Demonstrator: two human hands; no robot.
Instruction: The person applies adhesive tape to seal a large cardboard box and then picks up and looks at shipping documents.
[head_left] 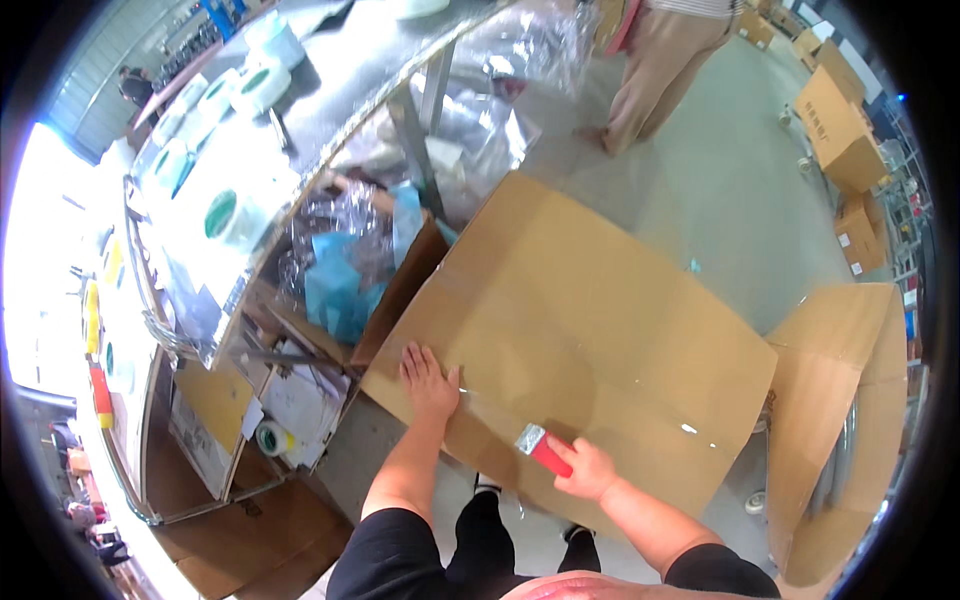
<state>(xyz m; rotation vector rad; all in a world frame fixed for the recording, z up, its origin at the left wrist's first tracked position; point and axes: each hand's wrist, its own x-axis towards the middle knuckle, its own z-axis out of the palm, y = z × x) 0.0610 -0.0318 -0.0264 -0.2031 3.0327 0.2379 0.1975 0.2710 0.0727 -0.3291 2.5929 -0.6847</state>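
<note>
A large brown cardboard sheet (590,310) lies in front of me, above the floor. My left hand (427,380) rests flat on its left part, fingers stretched out and holding nothing. Over the near part of the sheet, my right hand (588,470) is closed around a red-handled tool (546,452) with a broad silvery metal end pointing up and left. Its exact kind is unclear. Small white scraps (689,428) lie on the right part of the cardboard. What supports the sheet from below is hidden.
To the left stands a metal-topped workbench (340,70) with several tape rolls (262,88). Under it, a carton holds blue and clear plastic film (340,285). An open cardboard box (830,400) stands at right. Another person (665,70) stands at the back, near stacked cartons (838,115).
</note>
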